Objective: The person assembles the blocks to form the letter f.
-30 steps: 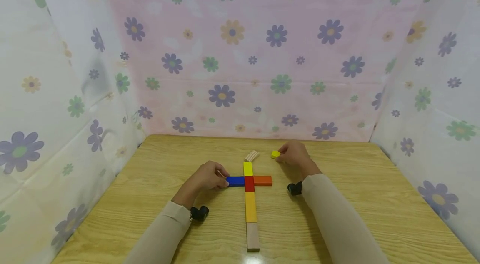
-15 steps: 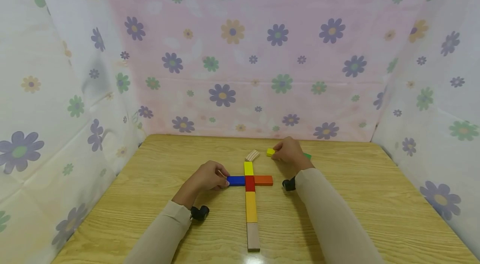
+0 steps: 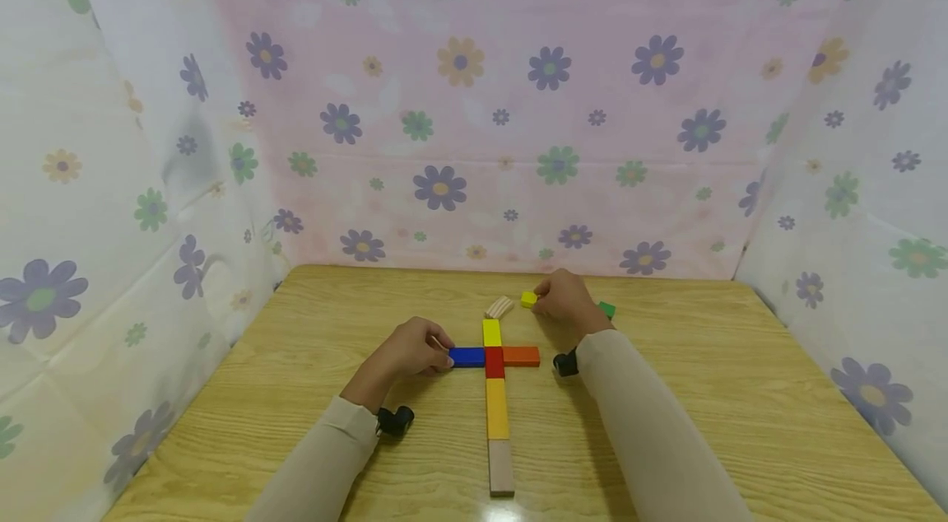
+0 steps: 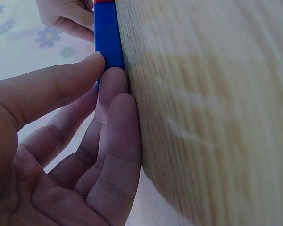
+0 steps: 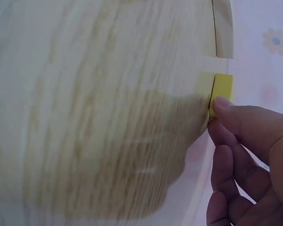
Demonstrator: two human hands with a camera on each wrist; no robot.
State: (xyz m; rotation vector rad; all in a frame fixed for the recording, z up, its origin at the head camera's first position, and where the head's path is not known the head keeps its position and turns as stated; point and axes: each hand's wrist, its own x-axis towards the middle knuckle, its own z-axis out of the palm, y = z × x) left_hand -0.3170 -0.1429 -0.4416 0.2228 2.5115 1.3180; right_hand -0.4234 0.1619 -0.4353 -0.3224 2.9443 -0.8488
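Observation:
My left hand [image 3: 411, 347] pinches the outer end of a blue block [image 3: 468, 357], its thumb and fingertips against it in the left wrist view. The blue block lies flat against a red block [image 3: 494, 363], with an orange block [image 3: 522, 356] on the other side. A yellow block [image 3: 492, 333] sits above the red one; below it run an amber block [image 3: 498, 408] and a plain wooden block [image 3: 501, 467], forming a cross. At the back, my right hand [image 3: 566, 300] pinches a small yellow block [image 5: 222, 89] between thumb and finger, low at the table surface.
A grooved pale wooden piece [image 3: 499, 307] lies tilted between the cross's top and the small yellow block. Behind my right wrist a green block [image 3: 607, 309] shows partly. Flowered cloth [image 3: 444, 135] rises behind the wood-grain table [image 3: 333, 291] and along both sides.
My right hand has slid left with the small yellow block, nearer the grooved piece. The green block has come into view behind its wrist. My left hand stays at the blue block.

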